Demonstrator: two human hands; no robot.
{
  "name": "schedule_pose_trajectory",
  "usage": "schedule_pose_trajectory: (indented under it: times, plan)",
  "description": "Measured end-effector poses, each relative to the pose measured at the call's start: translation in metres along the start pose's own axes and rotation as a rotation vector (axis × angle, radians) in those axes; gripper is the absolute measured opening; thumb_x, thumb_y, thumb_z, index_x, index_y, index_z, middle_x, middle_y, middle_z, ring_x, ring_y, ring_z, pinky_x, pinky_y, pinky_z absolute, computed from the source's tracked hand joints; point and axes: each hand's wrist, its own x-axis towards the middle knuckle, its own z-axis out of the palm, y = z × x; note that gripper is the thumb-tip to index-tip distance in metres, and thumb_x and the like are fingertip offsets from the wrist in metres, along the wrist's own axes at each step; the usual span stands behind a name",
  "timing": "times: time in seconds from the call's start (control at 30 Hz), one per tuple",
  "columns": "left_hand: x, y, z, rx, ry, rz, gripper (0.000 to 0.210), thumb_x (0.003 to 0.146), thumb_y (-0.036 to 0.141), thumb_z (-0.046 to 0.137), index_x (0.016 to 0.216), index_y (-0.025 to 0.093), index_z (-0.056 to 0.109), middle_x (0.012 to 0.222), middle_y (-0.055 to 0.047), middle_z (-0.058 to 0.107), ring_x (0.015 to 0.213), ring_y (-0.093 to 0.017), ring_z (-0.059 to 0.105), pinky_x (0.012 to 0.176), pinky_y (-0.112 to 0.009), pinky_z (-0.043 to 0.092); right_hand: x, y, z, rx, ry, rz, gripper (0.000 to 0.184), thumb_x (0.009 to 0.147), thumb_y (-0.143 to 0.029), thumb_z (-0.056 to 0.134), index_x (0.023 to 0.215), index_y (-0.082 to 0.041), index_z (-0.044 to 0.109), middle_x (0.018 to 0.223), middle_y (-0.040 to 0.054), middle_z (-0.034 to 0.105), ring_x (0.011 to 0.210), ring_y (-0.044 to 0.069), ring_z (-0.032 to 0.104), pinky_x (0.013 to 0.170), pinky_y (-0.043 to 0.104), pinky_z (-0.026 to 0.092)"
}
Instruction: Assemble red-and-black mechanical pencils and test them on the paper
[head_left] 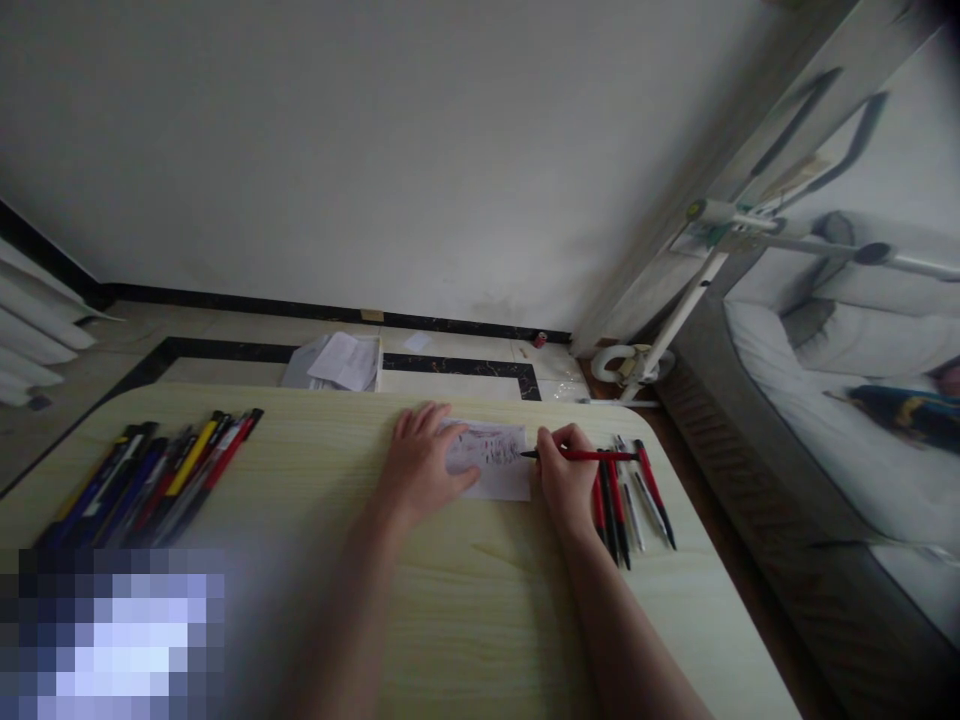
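A small white sheet of paper (504, 484) with rows of dark and reddish marks lies near the far edge of the table. My left hand (426, 462) rests flat on its left side, fingers spread. In my right hand (564, 478) is a red pen (592, 455) with a black tip, gripped between thumb and fingers. Its tip points left at the paper's marked area; whether it touches cannot be made out. Just right of that hand lie several red-and-black pens (615, 505) and clear pens (634, 515).
Several pens and markers (150, 475) lie in a row on the left of the wooden table (315, 470). Lower left is a pixelated patch. Beyond the far edge, papers (345, 362) sit in a box on the floor. To the right stand exercise equipment (675, 310) and a grey sofa (847, 450).
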Motion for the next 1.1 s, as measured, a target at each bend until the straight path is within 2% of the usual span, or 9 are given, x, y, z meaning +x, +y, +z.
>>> schedule_pose_trajectory:
  times: [0.23,0.4,0.73,1.1]
  plan:
    - [0.0,-0.001,0.002,0.02,-0.004,-0.005,0.053,0.06,0.046,0.065,0.108,0.024,0.058,0.126,-0.009,0.045,0.121,-0.03,0.03,0.101,-0.048,0.013,0.0,-0.002,0.001,-0.09,0.03,-0.071,0.026,0.072,-0.022,0.053,0.052,-0.019,0.037,0.047,-0.0069,0.035,0.046,0.008,0.034,0.045,0.021,0.029]
    - [0.001,0.0,-0.001,0.033,-0.018,-0.007,0.05,0.062,0.045,0.063,0.108,0.024,0.058,0.126,-0.008,0.045,0.121,-0.029,0.03,0.102,-0.047,0.014,0.004,0.004,0.001,-0.097,0.06,-0.046,0.025,0.071,-0.022,0.054,0.052,-0.019,0.037,0.045,-0.0073,0.037,0.043,0.008,0.036,0.043,0.02,0.03]
    - [0.0,0.0,0.001,0.06,-0.011,0.008,0.051,0.062,0.046,0.063,0.108,0.024,0.058,0.126,-0.008,0.046,0.12,-0.029,0.031,0.101,-0.047,0.015,0.003,0.009,0.001,-0.031,-0.069,0.048,0.026,0.074,-0.032,0.054,0.058,-0.02,0.038,0.041,-0.0075,0.04,0.036,0.01,0.042,0.035,0.019,0.031]
    - [0.001,-0.001,0.001,0.066,-0.016,0.012,0.051,0.063,0.047,0.062,0.108,0.024,0.058,0.126,-0.008,0.046,0.12,-0.029,0.031,0.101,-0.047,0.015,0.005,0.015,0.001,-0.076,-0.083,-0.002,0.026,0.076,-0.032,0.052,0.059,-0.02,0.036,0.044,-0.0071,0.04,0.039,0.01,0.041,0.038,0.02,0.031]
